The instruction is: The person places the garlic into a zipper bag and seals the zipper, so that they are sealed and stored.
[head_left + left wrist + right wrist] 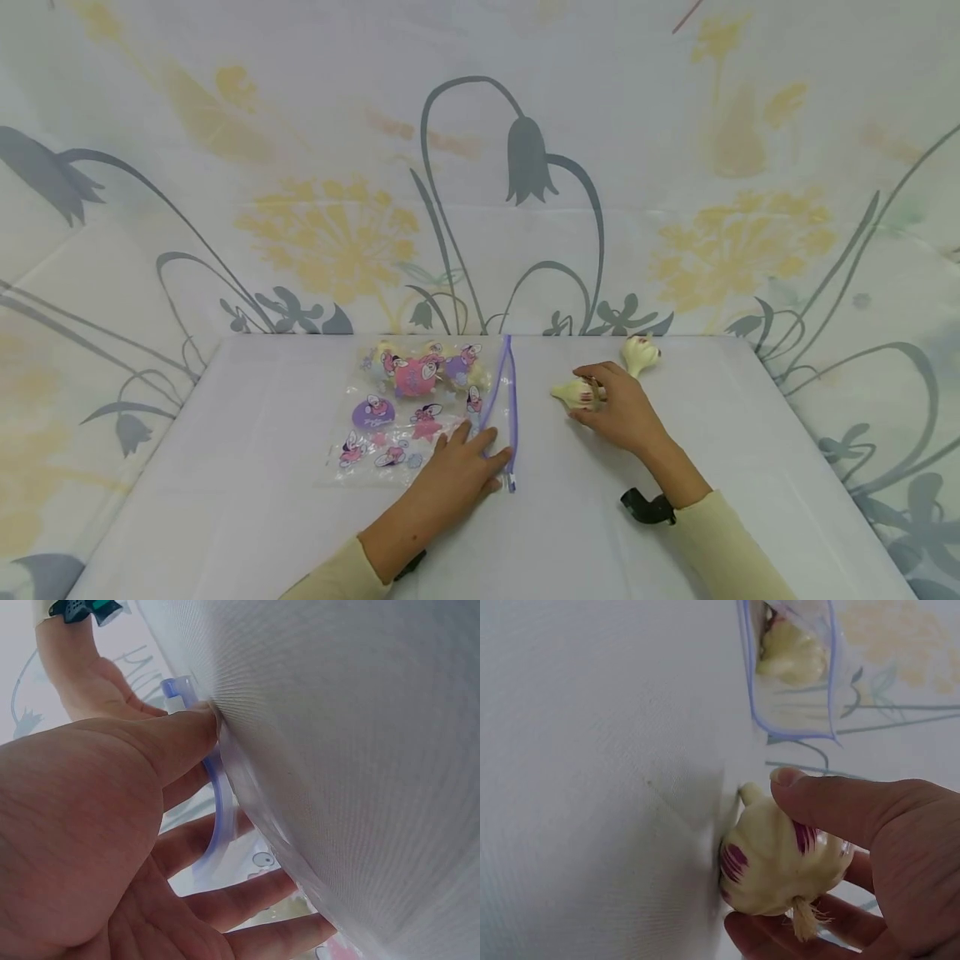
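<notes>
A clear zip bag (377, 450) with pink and purple cartoon prints lies flat, its purple zip edge (514, 417) facing right and the mouth parted. Several pale bulbs show through its far part; one garlic bulb (791, 652) appears inside the mouth in the right wrist view. My left hand (457, 475) rests on the bag near the zip, fingers spread, thumb tip at the table surface (360, 750). To the right, my right hand (618, 408) grips a garlic bulb (772, 862) with purple streaks between thumb and fingers, low against the table. Another garlic bulb (641, 355) lies just beyond that hand.
The white table (247, 517) meets a patterned cloth wall (480, 250) at its far edge, with more printed cloth at both sides. Black wrist gear (647, 507) juts out beside the right forearm.
</notes>
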{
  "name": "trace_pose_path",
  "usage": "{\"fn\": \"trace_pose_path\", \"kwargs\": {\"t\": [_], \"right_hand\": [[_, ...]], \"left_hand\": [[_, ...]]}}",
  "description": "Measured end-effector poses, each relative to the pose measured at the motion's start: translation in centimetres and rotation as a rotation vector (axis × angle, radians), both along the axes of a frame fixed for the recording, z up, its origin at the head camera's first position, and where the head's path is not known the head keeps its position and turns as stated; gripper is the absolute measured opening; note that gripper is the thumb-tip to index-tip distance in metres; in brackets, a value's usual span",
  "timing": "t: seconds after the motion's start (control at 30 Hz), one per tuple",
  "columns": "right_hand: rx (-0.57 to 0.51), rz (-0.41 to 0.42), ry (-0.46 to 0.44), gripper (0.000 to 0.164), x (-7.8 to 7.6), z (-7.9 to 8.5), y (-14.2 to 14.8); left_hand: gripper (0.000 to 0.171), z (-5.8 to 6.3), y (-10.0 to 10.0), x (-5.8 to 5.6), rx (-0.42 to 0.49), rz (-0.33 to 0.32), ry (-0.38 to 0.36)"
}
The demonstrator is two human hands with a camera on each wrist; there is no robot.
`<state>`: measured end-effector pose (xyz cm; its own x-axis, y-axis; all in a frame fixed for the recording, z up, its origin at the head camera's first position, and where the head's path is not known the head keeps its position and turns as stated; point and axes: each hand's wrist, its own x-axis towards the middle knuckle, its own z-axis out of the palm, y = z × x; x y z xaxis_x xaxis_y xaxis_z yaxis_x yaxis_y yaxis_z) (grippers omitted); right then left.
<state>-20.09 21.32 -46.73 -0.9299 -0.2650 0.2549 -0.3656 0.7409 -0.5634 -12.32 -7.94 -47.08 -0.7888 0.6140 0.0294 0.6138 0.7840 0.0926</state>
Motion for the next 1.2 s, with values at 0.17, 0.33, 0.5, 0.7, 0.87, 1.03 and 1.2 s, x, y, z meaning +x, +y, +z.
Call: {"fn": "trace_pose_path", "kwargs": {"t": [0.17, 0.33, 0.5, 0.7, 0.87, 1.03, 1.2], "right_hand": [[-0.009, -0.001, -0.016, 0.056, -0.2, 0.0, 0.0], [-0.058, 0.011, -0.003, 0.053, 0.0, 0.1, -0.7], [-0.096, 0.016, -0.025, 0.053, 0.0, -0.1, -1.6], [-0.085, 0.038, -0.009, 0.053, -0.1, 0.0, -2.9], [-0.103, 0.066, -0.002, 0.054, -0.1, 0.4, -4.2], [-0.107, 0.099, 0.005, 0.053, -0.2, 0.3, -5.6], [-0.094, 0.133, 0.024, 0.051, -0.3, -0.1, -6.9]], "left_hand": [[0.044, 0.0, 0.0, 0.0, -0.003, -0.003, 0.0], [0.045, 0.1, 0.1, -0.1, -0.008, 0.004, -0.019], [0.046, 0.0, 0.1, -0.2, -0.009, 0.007, -0.029], [0.046, -0.1, 0.1, -0.2, -0.02, 0.013, -0.034], [0.047, -0.1, 0.0, -0.2, -0.029, 0.01, -0.028], [0.047, 0.1, 0.0, -0.1, -0.03, 0.012, -0.022], [0.047, 0.1, 0.1, -0.1, -0.032, 0.004, 0.004]]}}
